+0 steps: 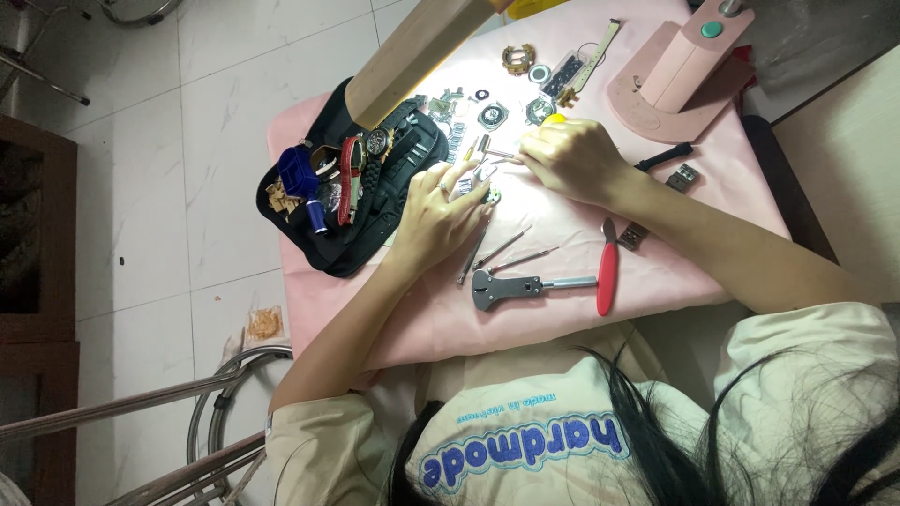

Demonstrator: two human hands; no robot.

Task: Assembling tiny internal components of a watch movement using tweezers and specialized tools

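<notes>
My left hand [436,214] rests on the pink cloth [562,309] and pins down a small metal watch part [488,194] with its fingertips. A ring sits on one finger. My right hand [569,157] is closed around a yellow-topped thin tool [555,119], and the tool's metal tip points left toward the watch part. The two hands are close together, just right of a black pouch [366,239]. Part of the watch part is hidden under my left fingers.
The black pouch holds several wristwatches [361,164] and a blue tool [300,173]. A grey case wrench [511,286], a red-handled tool [607,272] and thin drivers [506,248] lie near the front edge. Watch cases [493,114] and a pink press stand [675,70] sit at the back.
</notes>
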